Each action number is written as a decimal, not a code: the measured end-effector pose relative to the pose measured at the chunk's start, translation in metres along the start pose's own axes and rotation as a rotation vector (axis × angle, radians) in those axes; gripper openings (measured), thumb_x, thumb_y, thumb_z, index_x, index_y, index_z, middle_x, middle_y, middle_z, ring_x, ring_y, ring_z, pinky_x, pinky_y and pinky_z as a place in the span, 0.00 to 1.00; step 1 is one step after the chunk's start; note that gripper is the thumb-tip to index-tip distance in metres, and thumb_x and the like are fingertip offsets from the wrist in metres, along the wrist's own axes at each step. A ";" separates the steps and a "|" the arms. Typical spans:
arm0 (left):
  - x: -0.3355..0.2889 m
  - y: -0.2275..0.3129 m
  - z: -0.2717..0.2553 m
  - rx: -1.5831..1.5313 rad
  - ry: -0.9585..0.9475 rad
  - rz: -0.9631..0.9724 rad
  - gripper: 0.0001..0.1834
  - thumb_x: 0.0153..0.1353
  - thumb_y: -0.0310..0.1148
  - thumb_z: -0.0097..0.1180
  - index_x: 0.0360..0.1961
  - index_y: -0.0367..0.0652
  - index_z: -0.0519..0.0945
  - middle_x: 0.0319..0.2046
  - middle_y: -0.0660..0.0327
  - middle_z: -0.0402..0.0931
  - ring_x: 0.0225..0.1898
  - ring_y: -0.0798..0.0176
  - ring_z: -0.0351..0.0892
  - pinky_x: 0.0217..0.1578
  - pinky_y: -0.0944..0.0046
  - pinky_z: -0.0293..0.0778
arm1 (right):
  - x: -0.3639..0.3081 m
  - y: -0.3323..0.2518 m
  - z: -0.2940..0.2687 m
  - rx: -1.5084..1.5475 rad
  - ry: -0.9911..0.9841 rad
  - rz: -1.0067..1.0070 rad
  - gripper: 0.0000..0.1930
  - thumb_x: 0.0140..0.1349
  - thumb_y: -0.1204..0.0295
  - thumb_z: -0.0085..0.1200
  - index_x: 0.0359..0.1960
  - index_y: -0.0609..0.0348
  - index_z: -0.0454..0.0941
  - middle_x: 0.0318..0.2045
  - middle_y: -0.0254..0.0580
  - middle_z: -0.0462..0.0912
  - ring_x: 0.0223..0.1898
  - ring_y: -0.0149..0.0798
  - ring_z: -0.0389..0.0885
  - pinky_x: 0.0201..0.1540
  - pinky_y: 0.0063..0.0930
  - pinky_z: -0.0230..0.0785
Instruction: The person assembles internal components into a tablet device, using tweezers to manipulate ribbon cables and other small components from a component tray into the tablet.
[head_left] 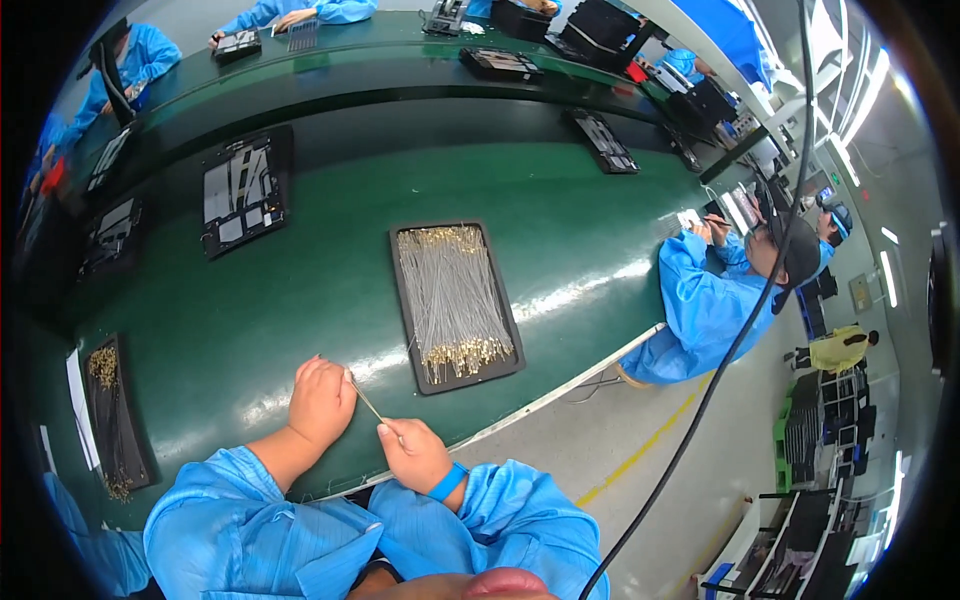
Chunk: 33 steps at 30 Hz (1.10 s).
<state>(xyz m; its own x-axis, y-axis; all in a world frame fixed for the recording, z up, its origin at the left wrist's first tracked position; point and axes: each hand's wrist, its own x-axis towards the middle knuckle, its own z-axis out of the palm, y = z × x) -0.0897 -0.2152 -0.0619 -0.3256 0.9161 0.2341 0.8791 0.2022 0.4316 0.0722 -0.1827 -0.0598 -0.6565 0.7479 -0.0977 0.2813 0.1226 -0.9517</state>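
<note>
Near the front edge of the green table, a thin cable (367,398) stretches between my two hands. My left hand (322,402) is closed, with one end of the cable at its thumb side. The other end is pinched between thumb and finger of my right hand (414,452), lower and to the right. Just beyond my hands lies a dark tray (468,381) packed with many thin grey cables (455,290) with gold-coloured ends. My fingers cover both tips of the held cable.
At the left, a second dark tray (135,420) holds darker cables beside a white strip (80,410). Black fixtures with device parts (245,190) (602,140) lie farther back on the green table (330,270). A co-worker in blue (690,310) sits at the right; a black cord (690,430) hangs across the view.
</note>
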 end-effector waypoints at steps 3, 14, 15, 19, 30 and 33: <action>0.000 -0.003 -0.005 0.011 -0.006 -0.027 0.05 0.46 0.29 0.46 0.22 0.37 0.70 0.23 0.52 0.70 0.33 0.50 0.70 0.46 0.54 0.61 | 0.000 0.002 0.002 -0.049 0.022 -0.019 0.11 0.55 0.68 0.45 0.32 0.64 0.73 0.29 0.51 0.75 0.34 0.49 0.73 0.39 0.34 0.65; 0.076 0.018 0.034 -0.060 -0.040 0.183 0.07 0.48 0.32 0.47 0.20 0.39 0.71 0.21 0.54 0.71 0.30 0.52 0.69 0.45 0.55 0.61 | 0.033 -0.002 -0.038 -0.048 0.316 0.162 0.13 0.55 0.67 0.45 0.31 0.66 0.74 0.20 0.48 0.76 0.24 0.39 0.75 0.29 0.28 0.65; 0.083 0.026 0.041 -0.044 -0.035 0.279 0.07 0.47 0.32 0.47 0.21 0.40 0.71 0.22 0.55 0.71 0.31 0.53 0.70 0.46 0.55 0.61 | 0.030 0.008 -0.042 0.006 0.365 0.215 0.13 0.55 0.67 0.45 0.31 0.66 0.74 0.21 0.48 0.76 0.26 0.38 0.75 0.30 0.28 0.65; 0.086 0.054 0.033 -0.133 -0.157 0.627 0.07 0.45 0.33 0.49 0.23 0.41 0.71 0.23 0.57 0.72 0.32 0.56 0.71 0.47 0.56 0.61 | 0.038 0.005 -0.057 -0.018 0.481 0.158 0.12 0.55 0.66 0.45 0.32 0.65 0.73 0.24 0.46 0.75 0.28 0.35 0.74 0.33 0.26 0.65; 0.081 -0.007 -0.051 0.031 -0.108 0.535 0.09 0.48 0.34 0.51 0.27 0.40 0.74 0.25 0.57 0.73 0.35 0.55 0.70 0.46 0.57 0.61 | 0.056 0.012 -0.183 -0.616 1.019 0.055 0.12 0.57 0.68 0.39 0.25 0.67 0.70 0.22 0.55 0.73 0.25 0.55 0.70 0.28 0.40 0.63; 0.089 0.000 -0.040 -0.078 -0.167 0.397 0.09 0.49 0.34 0.50 0.27 0.40 0.75 0.26 0.56 0.73 0.35 0.56 0.70 0.45 0.58 0.61 | 0.013 0.058 -0.234 -0.787 1.191 0.486 0.16 0.56 0.67 0.38 0.37 0.68 0.71 0.32 0.59 0.74 0.35 0.56 0.73 0.38 0.39 0.65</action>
<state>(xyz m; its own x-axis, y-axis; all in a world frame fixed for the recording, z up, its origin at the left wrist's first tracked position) -0.1326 -0.1475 -0.0059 0.0984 0.9623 0.2537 0.8937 -0.1976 0.4028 0.2437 -0.0127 -0.0486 0.4351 0.8468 0.3059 0.8445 -0.2659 -0.4649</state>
